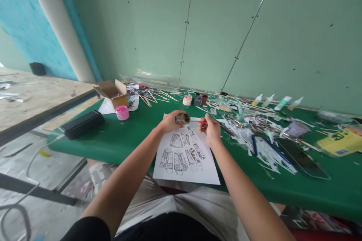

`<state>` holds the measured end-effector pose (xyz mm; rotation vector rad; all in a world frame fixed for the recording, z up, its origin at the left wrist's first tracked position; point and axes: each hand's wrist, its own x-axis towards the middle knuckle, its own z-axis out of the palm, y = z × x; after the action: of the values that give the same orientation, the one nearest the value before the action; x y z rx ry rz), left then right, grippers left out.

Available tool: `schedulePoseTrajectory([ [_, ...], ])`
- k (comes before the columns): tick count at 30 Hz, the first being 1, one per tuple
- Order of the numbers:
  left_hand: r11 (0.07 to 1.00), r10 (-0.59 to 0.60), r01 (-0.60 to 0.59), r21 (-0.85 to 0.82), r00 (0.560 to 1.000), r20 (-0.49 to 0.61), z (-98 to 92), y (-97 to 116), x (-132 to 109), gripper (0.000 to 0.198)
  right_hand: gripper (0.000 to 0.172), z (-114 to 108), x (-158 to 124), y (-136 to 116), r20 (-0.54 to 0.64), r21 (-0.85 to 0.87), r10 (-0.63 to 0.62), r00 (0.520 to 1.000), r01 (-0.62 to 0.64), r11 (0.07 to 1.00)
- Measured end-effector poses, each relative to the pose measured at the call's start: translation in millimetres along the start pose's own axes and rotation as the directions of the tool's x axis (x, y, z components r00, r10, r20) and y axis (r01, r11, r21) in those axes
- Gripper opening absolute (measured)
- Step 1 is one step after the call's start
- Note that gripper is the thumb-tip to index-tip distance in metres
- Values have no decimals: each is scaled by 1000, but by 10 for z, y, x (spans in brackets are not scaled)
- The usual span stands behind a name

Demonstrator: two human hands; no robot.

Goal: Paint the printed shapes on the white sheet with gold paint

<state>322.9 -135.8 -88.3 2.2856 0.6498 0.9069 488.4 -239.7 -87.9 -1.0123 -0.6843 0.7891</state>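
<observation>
My left hand [169, 121] is closed around a small paint jar [182, 118], its open mouth tilted to the right above the top of a printed sheet. Between the fingers of my right hand [210, 130] is a thin paintbrush [197, 121] with a red handle; its tip points left into the mouth of the jar. Beneath both hands lies the white sheet of paper [207, 169], printed with black outline drawings of patterned shapes. Small patches of brownish-gold colour show on one drawing at the right. The brush tip itself is hidden by the jar.
A pink jar [122, 113], an open cardboard box [115, 99] and a black speaker-like box [83, 124] stand left. More paint jars [187, 100] sit behind. Paper scraps [263, 147], a phone [302, 158], a yellow packet [341, 142] and glue bottles [283, 103] lie right.
</observation>
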Motion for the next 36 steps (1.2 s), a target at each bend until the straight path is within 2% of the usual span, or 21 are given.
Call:
schedulePoseTrajectory([
  [2,999,-29,29,35,1000,-13,-20,47,-13,58,45,-5,-4,-4,3,11,-12,1000,12,1000],
  [5,984,-126,134,121,990,-70,-47,106,-36,56,47,-13,-19,-2,15,-3,-35,999,36,999],
  [8,965,-191,207,163,975,-110,-53,121,-50,53,50,-16,-45,4,51,-53,10,999,-7,999],
  [11,970,-180,194,145,978,-107,-44,94,-51,52,52,-13,-77,11,88,-138,76,993,-64,988],
  [16,988,-130,133,79,990,-45,-38,44,-41,51,49,-18,-106,44,95,-282,41,995,-12,959],
  [19,990,-125,128,66,991,-49,-36,35,-37,52,48,-19,-103,67,102,-361,71,992,-30,932],
  [23,992,-113,115,51,992,-52,-25,19,-32,50,48,-11,-98,79,99,-410,104,990,-54,910],
  [29,992,-119,121,39,991,-66,-24,-21,-21,50,45,-7,-93,97,139,-477,51,989,21,879],
  [36,992,-119,121,27,991,-68,-30,-44,-14,51,42,-16,-78,133,148,-481,43,988,34,876],
])
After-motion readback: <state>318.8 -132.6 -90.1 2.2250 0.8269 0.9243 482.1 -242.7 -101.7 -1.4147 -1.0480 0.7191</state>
